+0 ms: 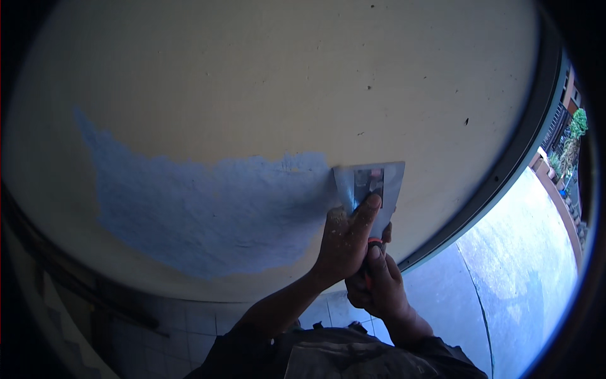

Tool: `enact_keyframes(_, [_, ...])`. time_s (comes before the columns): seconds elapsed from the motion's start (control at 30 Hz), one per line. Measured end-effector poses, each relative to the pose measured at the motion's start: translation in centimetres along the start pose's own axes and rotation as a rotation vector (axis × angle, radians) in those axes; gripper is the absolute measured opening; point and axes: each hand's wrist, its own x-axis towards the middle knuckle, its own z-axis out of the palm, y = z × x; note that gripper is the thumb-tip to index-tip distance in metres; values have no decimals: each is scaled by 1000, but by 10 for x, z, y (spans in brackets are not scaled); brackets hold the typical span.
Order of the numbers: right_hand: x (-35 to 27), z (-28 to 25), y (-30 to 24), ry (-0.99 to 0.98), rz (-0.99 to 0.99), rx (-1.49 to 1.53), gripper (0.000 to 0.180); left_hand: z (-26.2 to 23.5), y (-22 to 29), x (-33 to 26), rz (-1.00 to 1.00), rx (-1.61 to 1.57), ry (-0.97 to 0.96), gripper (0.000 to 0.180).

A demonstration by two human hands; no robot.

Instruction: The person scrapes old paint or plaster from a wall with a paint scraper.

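Both forearms are coming up from the lower edge, dark sleeves bunched just below them, and meeting at a scraper (371, 189) pressed flat against the cream wall (284, 82). Its broad metal blade is showing grey and slightly smeared, widening toward the top, with an orange-red handle peeking out between the two hands. The blade is sitting at the right end of a large blue patch (202, 215) where the cream coat is off, its left edge touching that patch.

Pale floor tiles (189, 328) are lying under the wall, and a dark frame edge (505, 170) is curving down the right, with a sunlit pavement and greenery beyond it. Nothing is standing between the hands and the wall.

The left hand (344, 243) is wrapping closed around the upper handle, its forefinger stretching up along the blade face. The right hand (377, 284) is closing tightly round the lower handle, just beneath and touching the left.
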Motion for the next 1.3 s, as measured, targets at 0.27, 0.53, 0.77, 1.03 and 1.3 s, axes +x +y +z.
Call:
enact_keyframes(0.27, [-5, 1, 1, -47, 18, 60, 42, 1, -3, -3, 121, 115, 4, 44])
enact_keyframes(0.53, [-15, 7, 1, -57, -2, 41, 40, 5, 6, -6, 37, -10, -21, 44])
enact_keyframes(0.77, [-13, 16, -21, -171, 9, -28, 38, 7, 32, -2, -43, -80, -68, 42])
enact_keyframes(1.03, [-11, 24, -22, -85, 10, 12, 40, 3, 33, 3, 42, -65, -80, 44])
enact_keyframes(1.3, [-9, 19, -7, -51, 31, 43, 40, -3, 4, -4, 52, -61, -14, 45])
